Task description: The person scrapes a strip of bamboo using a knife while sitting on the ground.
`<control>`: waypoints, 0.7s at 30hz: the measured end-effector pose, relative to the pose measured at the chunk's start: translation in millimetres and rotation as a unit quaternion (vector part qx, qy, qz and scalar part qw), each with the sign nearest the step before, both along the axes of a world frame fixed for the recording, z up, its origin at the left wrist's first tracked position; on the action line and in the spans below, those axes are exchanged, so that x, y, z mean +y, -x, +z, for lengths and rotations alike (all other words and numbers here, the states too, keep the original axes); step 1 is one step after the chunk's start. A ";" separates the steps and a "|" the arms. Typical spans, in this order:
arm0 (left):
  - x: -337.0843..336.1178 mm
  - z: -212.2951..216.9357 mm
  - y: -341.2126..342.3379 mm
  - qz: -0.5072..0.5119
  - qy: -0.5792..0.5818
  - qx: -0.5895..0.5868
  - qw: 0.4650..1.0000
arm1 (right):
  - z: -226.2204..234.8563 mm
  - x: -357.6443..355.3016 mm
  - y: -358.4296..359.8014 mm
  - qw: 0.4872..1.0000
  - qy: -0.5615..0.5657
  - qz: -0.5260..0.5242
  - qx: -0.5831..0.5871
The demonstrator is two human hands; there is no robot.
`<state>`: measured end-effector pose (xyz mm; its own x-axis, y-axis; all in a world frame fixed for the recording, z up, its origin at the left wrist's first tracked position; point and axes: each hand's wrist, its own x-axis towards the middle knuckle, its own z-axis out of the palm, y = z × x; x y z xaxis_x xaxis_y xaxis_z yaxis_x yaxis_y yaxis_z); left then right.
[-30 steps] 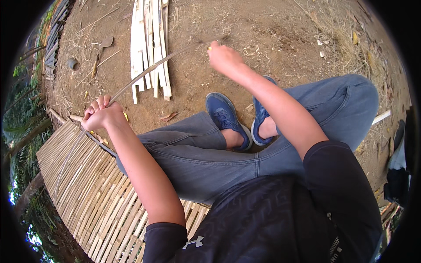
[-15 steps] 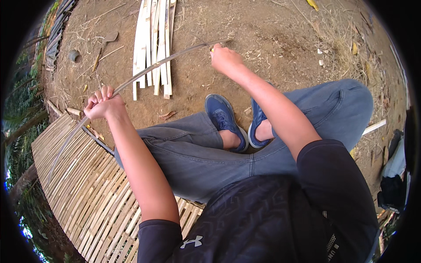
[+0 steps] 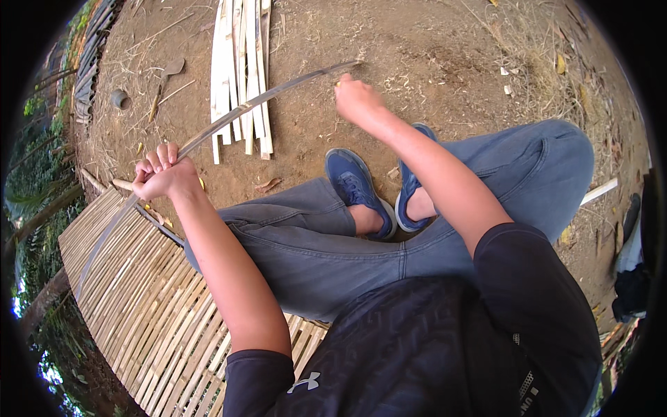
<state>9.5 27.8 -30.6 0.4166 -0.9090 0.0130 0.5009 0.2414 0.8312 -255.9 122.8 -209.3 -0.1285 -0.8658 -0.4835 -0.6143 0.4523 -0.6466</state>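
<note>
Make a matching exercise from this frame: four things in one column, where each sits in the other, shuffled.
Things:
1. long thin bamboo strip
2. bundle of pale split bamboo slats
3. woven bamboo mat
4. pair of blue sneakers

Places:
A. on the bare dirt, top centre
B. lower left, beside the left leg
C. between the crossed legs, centre
D. held in the left hand, reaching toward the right hand

Pairs: 1-D, 2-A, 3-B, 4-C
</note>
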 end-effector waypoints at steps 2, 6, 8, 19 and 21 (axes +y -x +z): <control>-3.2 6.8 22.7 -0.022 0.013 -0.009 1.000 | -66.0 -1.0 33.7 0.997 0.008 -0.060 0.041; 3.2 5.9 8.2 -0.001 0.010 0.007 1.000 | 20.0 -4.1 -13.1 0.999 -0.010 0.027 -0.031; -1.4 6.1 14.9 0.025 -0.011 -0.003 1.000 | -18.0 -1.8 7.5 1.000 -0.004 -0.010 -0.007; -8.7 10.1 23.5 0.039 -0.013 0.004 0.999 | -54.2 -3.8 16.2 0.995 -0.033 -0.085 0.035; -1.8 12.2 17.9 0.048 -0.016 0.004 0.999 | -10.4 -6.0 -11.3 1.000 0.011 -0.011 0.009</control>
